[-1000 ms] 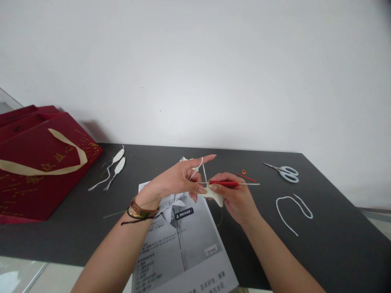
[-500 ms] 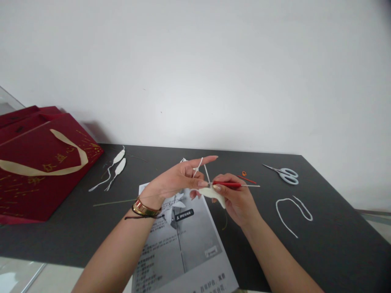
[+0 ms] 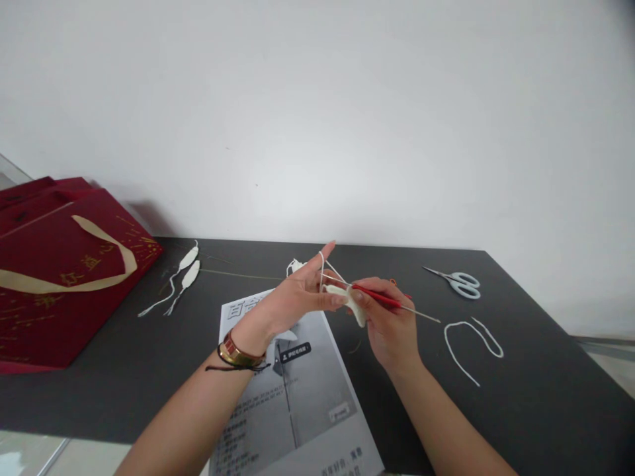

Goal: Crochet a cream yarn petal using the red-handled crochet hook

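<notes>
- The left hand pinches a small cream crocheted petal-shaped piece between thumb and fingers, with white yarn looped over the raised forefinger.
- The right hand has its grip closed on a red-handled metal crochet hook — its long axis runs left to right, the working tip at the piece, the bare tail pointing right and slightly down.
- The piece sits just left of the right hand, touching both hands, held above a printed grey-and-white instruction sheet on the dark table.
- Well apart: pale blue scissors, a loose white yarn strand, two finished white petals, a red gift bag.
</notes>
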